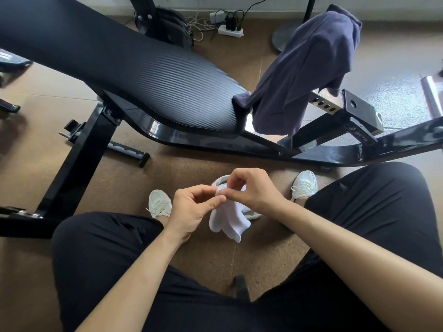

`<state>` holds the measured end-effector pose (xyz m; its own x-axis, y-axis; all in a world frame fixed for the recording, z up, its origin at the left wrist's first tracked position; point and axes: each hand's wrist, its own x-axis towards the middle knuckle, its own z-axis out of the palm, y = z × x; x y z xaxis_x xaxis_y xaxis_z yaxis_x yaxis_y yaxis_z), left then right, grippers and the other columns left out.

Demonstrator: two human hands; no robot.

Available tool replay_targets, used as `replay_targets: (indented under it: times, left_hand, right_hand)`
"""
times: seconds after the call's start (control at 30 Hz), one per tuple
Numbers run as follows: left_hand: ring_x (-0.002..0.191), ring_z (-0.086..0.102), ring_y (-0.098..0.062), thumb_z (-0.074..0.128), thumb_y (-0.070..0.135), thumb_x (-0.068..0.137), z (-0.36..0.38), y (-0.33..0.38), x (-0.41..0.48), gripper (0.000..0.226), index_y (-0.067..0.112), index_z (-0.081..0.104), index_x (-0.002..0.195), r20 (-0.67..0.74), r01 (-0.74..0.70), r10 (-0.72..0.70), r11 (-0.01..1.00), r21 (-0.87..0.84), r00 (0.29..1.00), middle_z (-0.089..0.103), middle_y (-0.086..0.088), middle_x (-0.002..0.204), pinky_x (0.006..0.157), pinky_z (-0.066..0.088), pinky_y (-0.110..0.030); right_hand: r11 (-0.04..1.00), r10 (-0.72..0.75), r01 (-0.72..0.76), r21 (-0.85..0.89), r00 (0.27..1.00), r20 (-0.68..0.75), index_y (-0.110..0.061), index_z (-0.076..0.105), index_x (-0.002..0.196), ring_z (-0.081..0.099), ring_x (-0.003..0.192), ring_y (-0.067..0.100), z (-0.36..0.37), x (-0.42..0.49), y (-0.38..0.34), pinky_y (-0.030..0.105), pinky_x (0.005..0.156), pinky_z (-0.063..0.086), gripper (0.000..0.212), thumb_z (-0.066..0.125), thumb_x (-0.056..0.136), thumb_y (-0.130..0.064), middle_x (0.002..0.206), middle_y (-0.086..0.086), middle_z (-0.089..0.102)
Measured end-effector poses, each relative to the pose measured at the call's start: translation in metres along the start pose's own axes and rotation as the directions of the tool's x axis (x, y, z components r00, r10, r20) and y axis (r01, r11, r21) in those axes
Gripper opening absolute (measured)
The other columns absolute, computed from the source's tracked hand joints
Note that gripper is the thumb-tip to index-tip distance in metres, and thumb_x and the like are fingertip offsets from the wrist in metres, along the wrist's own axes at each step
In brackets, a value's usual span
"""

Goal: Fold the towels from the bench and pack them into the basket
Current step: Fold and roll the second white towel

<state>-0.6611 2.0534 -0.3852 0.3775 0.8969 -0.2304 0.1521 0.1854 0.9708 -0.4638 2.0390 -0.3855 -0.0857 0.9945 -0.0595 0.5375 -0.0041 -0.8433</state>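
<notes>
Above black-trousered knees [96, 248], the left hand [191, 207] and right hand [254, 188] both pinch what looks like a small white towel [227, 218], while a purple towel [306, 75] drapes over the bench [143, 68].

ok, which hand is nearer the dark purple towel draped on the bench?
Right. The right hand is below the purple towel, pinching the white cloth; the left hand pinches it too, farther left.
</notes>
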Motion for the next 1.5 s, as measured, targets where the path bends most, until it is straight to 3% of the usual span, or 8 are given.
replay_targets:
  times: [0.3, 0.53, 0.63, 0.8, 0.97, 1.2, 1.37, 1.5]
  left_hand:
    - [0.1, 0.071, -0.023, 0.07, 0.026, 0.096, -0.014, -0.01, 0.007, 0.01, 0.021, 0.076, 0.101, -0.079, -0.058, 0.07, 0.988, 0.144, 0.994, 0.076, -0.001, 0.097, 0.085, 0.06, -0.036]
    - [0.091, 0.06, -0.015, 0.051, 0.015, 0.106, -0.037, -0.012, 0.012, 0.012, 0.015, 0.063, 0.105, -0.287, -0.062, 0.064, 0.998, 0.018, 0.956, 0.063, -0.005, 0.096, 0.08, 0.051, -0.026]
    - [0.093, 0.059, -0.014, 0.049, 0.018, 0.108, -0.054, -0.015, 0.014, 0.013, 0.018, 0.061, 0.104, -0.396, -0.054, 0.065, 0.998, 0.038, 0.916, 0.062, -0.004, 0.099, 0.083, 0.05, -0.029]
    - [0.093, 0.058, -0.01, 0.05, 0.022, 0.107, -0.075, -0.024, 0.017, 0.013, 0.025, 0.06, 0.1, -0.511, 0.005, 0.063, 0.991, 0.132, 0.857, 0.062, 0.004, 0.098, 0.085, 0.047, -0.029]
    - [0.092, 0.061, -0.01, 0.053, 0.024, 0.106, -0.074, -0.03, 0.017, 0.01, 0.019, 0.061, 0.107, -0.538, 0.049, 0.08, 0.974, 0.221, 0.839, 0.064, 0.003, 0.102, 0.082, 0.054, -0.033]
    - [0.09, 0.073, -0.005, 0.058, 0.016, 0.103, -0.07, -0.028, 0.017, 0.011, 0.022, 0.067, 0.103, -0.535, 0.031, 0.018, 0.996, 0.082, 0.844, 0.071, 0.0, 0.104, 0.088, 0.06, -0.034]
    - [0.104, 0.072, -0.016, 0.064, 0.014, 0.1, -0.069, -0.027, 0.016, 0.015, 0.026, 0.072, 0.1, -0.511, 0.026, 0.0, 0.999, 0.044, 0.859, 0.074, 0.0, 0.105, 0.095, 0.059, -0.038]
    - [0.106, 0.071, -0.019, 0.077, 0.006, 0.088, -0.076, -0.027, 0.015, 0.025, 0.022, 0.076, 0.107, -0.454, 0.006, 0.051, 0.992, 0.125, 0.89, 0.076, 0.0, 0.108, 0.093, 0.058, -0.038]
  right_hand:
    - [0.998, 0.004, -0.016, 0.058, 0.98, 0.198, -0.023, 0.072, 0.085, 0.064, 0.076, 0.008, -0.006, 0.002, 0.01, 0.025, 0.072, 0.054, 0.01, 0.078, 0.089, -0.03, 0.08, -0.007, 0.071]
    - [0.956, 0.111, -0.013, -0.292, 0.94, 0.322, -0.026, 0.063, 0.082, 0.055, 0.085, 0.015, -0.012, 0.005, 0.04, 0.031, 0.076, 0.042, 0.014, 0.074, 0.087, -0.02, 0.084, -0.009, 0.064]
    - [0.902, 0.16, -0.028, -0.43, 0.948, 0.274, -0.029, 0.064, 0.087, 0.045, 0.094, 0.012, -0.025, 0.006, 0.051, 0.032, 0.082, 0.033, 0.009, 0.072, 0.091, -0.026, 0.086, -0.015, 0.06]
    - [0.892, 0.19, -0.136, -0.431, 0.978, 0.085, -0.025, 0.07, 0.092, 0.061, 0.089, 0.014, -0.046, 0.005, 0.058, 0.032, 0.08, 0.05, 0.007, 0.076, 0.088, -0.027, 0.085, -0.011, 0.065]
    - [0.842, 0.174, -0.192, -0.503, 0.981, -0.085, -0.026, 0.067, 0.128, 0.07, 0.086, 0.015, -0.044, 0.007, 0.059, 0.038, 0.081, 0.059, 0.041, 0.076, 0.088, -0.03, 0.088, -0.009, 0.074]
    - [0.824, 0.152, -0.203, -0.53, 0.979, -0.138, -0.023, 0.075, 0.09, 0.062, 0.09, 0.019, -0.044, 0.011, 0.063, 0.028, 0.067, 0.041, 0.003, 0.073, 0.091, -0.025, 0.094, -0.006, 0.067]
    - [0.903, 0.114, -0.198, -0.38, 0.966, -0.233, -0.018, 0.068, 0.081, 0.055, 0.084, 0.021, -0.05, 0.012, 0.069, 0.035, 0.068, 0.048, 0.016, 0.084, 0.081, -0.022, 0.1, -0.002, 0.047]
    - [0.934, 0.195, -0.246, -0.258, 0.958, -0.209, -0.019, 0.065, 0.075, 0.06, 0.086, 0.018, -0.063, 0.014, 0.073, 0.038, 0.073, 0.054, 0.022, 0.087, 0.077, -0.022, 0.094, -0.004, 0.062]
